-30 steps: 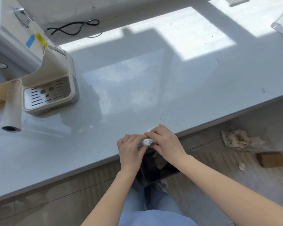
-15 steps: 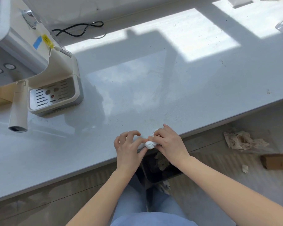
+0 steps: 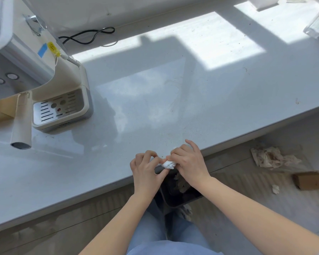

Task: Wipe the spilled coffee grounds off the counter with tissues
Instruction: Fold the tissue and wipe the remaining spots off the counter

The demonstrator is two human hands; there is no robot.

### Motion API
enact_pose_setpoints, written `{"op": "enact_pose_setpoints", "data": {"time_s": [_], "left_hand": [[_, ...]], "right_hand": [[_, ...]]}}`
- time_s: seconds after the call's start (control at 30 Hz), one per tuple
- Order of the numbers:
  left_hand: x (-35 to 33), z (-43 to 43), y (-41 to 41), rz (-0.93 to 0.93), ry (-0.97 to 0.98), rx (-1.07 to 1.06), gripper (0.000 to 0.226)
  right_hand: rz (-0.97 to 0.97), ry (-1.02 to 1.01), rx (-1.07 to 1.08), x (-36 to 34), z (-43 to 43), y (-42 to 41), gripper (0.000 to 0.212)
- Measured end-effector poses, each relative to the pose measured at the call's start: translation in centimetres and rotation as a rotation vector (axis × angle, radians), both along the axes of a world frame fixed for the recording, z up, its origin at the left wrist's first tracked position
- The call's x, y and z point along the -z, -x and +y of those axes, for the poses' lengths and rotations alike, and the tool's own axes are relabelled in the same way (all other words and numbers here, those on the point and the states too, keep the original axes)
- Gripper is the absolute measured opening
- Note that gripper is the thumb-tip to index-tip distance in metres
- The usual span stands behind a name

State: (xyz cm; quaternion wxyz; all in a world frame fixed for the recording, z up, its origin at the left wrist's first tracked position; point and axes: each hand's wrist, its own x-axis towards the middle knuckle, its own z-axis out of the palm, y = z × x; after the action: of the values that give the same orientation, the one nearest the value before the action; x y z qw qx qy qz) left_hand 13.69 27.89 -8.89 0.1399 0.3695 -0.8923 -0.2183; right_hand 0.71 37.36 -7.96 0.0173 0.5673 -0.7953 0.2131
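A small white wad of tissue (image 3: pixel 168 164) sits at the front edge of the pale grey counter (image 3: pixel 182 92), pinched between both hands. My right hand (image 3: pixel 189 161) covers its right side with fingers curled over it. My left hand (image 3: pixel 145 168) holds its left end with thumb and fingertips. Fine brown coffee specks (image 3: pixel 170 138) dot the counter just beyond the hands. Directly under the hands, below the counter edge, stands a dark bin (image 3: pixel 179 190) with crumpled stained tissues inside.
A cream coffee machine (image 3: pixel 35 74) with drip tray (image 3: pixel 60 107) and portafilter handle (image 3: pixel 22 124) stands at the left. A black cable (image 3: pixel 87 35) lies at the back. On the floor to the right lie stained tissues (image 3: pixel 271 157) and a cardboard box (image 3: pixel 308 180).
Both hands stay at the counter edge with the tissue wad. The left fingers have curled in tighter on it. The view has shifted a little.
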Motion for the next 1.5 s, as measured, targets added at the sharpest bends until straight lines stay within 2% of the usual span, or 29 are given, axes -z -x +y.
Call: {"op": "enact_pose_setpoints", "data": {"time_s": [0.27,0.47,0.6,0.73,0.83,0.93,1.03,1.17,1.23,1.33,1.5], "left_hand": [[-0.5,3.0,0.3,0.015,-0.156,-0.225,0.016],[-0.9,4.5,-0.9,0.004,-0.206,-0.168,0.013],[-1.3,4.9,-1.9,0.000,-0.250,-0.152,0.010],[-2.2,3.6,-2.4,0.031,-0.248,-0.130,0.008],[-2.7,2.0,-2.6,0.026,-0.265,-0.148,0.004],[-3.4,1.2,-2.0,0.044,-0.306,-0.179,0.002],[-3.9,0.9,-1.5,0.155,-0.463,-0.304,0.008],[-4.4,0.6,-0.7,0.255,-0.727,-0.424,0.031],[-4.7,0.6,-0.1,0.306,-0.861,-0.452,0.044],[-5.0,0.9,1.0,0.372,-1.015,-0.507,0.044],[-5.5,0.6,1.2,0.287,-1.004,-0.420,0.042]], "right_hand": [[0.012,0.010,-0.015,-0.1,0.2,-0.2,0.021],[0.067,-0.138,-0.091,-0.5,1.8,-0.8,0.025],[-0.063,-0.120,-0.108,-0.8,2.3,-1.6,0.025],[-0.260,-0.168,-0.175,-2.4,1.5,-1.4,0.013],[-0.539,-0.183,-0.055,-3.5,1.1,-1.3,0.015],[-0.681,-0.099,0.100,-4.2,0.2,-1.7,0.015],[-0.791,-0.040,0.138,-4.7,-0.4,-2.1,0.022],[-0.713,-0.131,0.025,-4.8,-0.1,-2.6,0.049],[-0.631,-0.119,0.037,-4.8,-0.4,-2.8,0.055],[-0.503,-0.079,0.070,-4.6,-1.0,-2.7,0.049],[-0.485,-0.081,0.108,-4.1,-1.0,-2.5,0.038]]}}
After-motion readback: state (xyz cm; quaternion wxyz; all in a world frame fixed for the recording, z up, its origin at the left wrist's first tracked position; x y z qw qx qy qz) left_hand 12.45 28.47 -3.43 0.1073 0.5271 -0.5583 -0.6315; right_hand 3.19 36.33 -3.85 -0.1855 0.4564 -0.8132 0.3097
